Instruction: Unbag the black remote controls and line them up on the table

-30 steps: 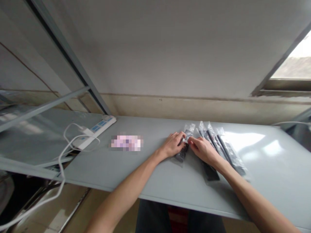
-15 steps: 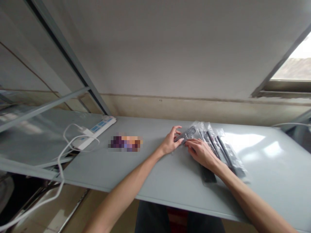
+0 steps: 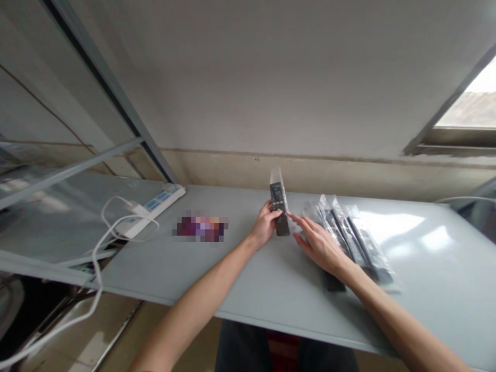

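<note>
**Remote control point(image 3: 279, 209) standing upright in the left hand point(image 3: 265, 225)**

A grey table point(image 3: 248, 279) is carrying everything. On its right part, a row of clear plastic bags point(image 3: 358, 237) is lying side by side, each one holding a dark remote. One more dark remote point(image 3: 334, 281) is poking out from under the right wrist. The held remote control is sitting in its own clear bag, whose empty top point(image 3: 276, 176) is sticking up above it. It is standing on end just left of the row, near the table's far edge. The left hand is curling its fingers and thumb around the lower half. The right hand point(image 3: 318, 243) is lying open, fingers spread, with the forefinger reaching to the remote's right edge; whether it is touching cannot be told.

Half a second ago both hands were pinching this remote at a low slant against the row. Now it is standing vertical and further left, and the right hand is no longer gripping it.

To the left, a metal frame point(image 3: 96, 72) is slanting up the wall, and a white cable point(image 3: 101, 243) is looping from a white power strip point(image 3: 157, 204). A small blurred object point(image 3: 200, 228) is lying between the strip and the left hand. Nothing is blocking the hands.
</note>
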`<state>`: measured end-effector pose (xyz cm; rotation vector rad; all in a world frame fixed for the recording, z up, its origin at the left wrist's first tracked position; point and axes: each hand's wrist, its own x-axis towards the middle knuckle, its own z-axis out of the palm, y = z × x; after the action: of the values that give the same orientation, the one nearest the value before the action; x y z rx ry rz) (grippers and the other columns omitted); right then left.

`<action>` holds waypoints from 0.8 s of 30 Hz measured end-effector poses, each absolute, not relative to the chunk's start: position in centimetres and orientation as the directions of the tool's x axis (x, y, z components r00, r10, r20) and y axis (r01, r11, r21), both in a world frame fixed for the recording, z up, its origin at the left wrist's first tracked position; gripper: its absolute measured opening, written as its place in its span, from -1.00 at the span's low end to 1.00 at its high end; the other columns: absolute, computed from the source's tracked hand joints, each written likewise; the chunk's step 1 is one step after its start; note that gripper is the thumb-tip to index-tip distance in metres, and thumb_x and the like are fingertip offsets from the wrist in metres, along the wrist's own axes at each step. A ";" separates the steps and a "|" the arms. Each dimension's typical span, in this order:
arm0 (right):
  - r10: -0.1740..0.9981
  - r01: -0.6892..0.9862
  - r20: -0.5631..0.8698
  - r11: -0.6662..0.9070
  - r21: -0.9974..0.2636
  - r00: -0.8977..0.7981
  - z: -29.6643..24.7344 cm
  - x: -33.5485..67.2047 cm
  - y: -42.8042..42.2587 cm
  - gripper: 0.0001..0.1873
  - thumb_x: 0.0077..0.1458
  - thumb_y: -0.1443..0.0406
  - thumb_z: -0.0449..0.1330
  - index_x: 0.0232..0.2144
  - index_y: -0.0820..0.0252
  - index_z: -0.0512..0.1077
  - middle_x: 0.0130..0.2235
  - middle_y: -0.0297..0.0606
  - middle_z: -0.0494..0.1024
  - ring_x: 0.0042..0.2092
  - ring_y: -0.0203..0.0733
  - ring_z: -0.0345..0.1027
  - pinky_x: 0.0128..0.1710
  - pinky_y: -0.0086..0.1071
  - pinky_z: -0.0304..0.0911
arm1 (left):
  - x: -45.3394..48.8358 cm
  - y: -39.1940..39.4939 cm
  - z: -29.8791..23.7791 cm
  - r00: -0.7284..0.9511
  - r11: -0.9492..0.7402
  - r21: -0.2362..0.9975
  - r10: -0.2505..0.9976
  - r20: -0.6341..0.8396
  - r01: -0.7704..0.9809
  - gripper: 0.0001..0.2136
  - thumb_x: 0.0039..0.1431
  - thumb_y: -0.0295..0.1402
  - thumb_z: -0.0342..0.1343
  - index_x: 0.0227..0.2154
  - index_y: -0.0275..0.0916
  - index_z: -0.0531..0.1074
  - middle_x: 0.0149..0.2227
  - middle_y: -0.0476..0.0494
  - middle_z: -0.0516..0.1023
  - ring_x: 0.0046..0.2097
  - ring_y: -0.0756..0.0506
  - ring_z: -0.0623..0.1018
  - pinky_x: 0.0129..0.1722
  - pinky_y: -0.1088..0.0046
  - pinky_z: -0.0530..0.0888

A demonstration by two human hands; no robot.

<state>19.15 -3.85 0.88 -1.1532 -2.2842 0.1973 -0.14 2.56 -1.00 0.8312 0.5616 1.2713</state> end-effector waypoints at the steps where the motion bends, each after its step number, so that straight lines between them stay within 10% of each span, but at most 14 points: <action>1: 0.789 0.702 0.405 0.604 -0.377 -0.461 0.8 19.1 -3.9 -0.46 0.43 0.28 0.04 0.40 0.12 0.20 0.14 -0.01 0.59 0.09 0.07 0.56 0.08 -0.03 0.49 | -0.2 2.6 -1.0 0.227 0.103 0.774 0.972 0.054 -0.624 -0.63 -0.01 -0.42 0.35 -0.12 -0.23 0.41 -0.25 -0.06 0.62 -0.22 -0.07 0.61 -0.08 0.38 0.47; 14: 0.906 0.643 0.291 0.424 -0.638 -0.309 1.1 19.5 -3.2 -0.56 0.31 0.18 0.16 0.18 0.16 0.35 -0.38 -0.34 0.55 -0.39 -0.12 0.43 -0.34 -0.31 0.30 | -0.6 1.5 0.4 0.336 0.082 0.753 0.922 0.191 -0.653 -0.33 -0.05 -0.57 0.42 0.15 -0.10 0.39 0.31 -0.19 0.49 0.33 -0.24 0.48 0.36 0.14 0.32; 19: 0.935 0.550 0.274 0.353 -0.757 -0.224 2.8 20.2 -2.8 -0.70 0.26 0.09 0.20 -0.42 0.15 0.47 -0.44 -0.33 0.47 -0.40 -0.19 0.34 -0.37 -0.34 0.23 | -1.1 2.4 0.2 0.302 0.098 0.757 0.944 0.135 -0.646 -0.41 0.14 -0.23 0.43 0.21 -0.18 0.42 0.23 -0.28 0.56 0.20 -0.27 0.61 0.27 0.12 0.44; 24: 0.972 0.250 0.217 0.188 -0.950 0.093 3.4 20.8 -2.6 -0.54 0.21 -0.10 0.25 -0.41 0.16 0.48 -0.42 -0.33 0.47 -0.41 -0.21 0.36 -0.41 -0.37 0.28 | -1.3 3.3 -0.6 0.243 0.113 0.773 0.968 0.055 -0.624 -0.48 0.13 -0.02 0.42 0.00 -0.30 0.55 -0.02 -0.28 0.71 -0.06 -0.23 0.72 -0.18 0.31 0.65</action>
<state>20.80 -2.63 3.43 -1.2778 -1.3817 0.8440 -1.30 3.31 -0.63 0.7846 0.5418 1.2558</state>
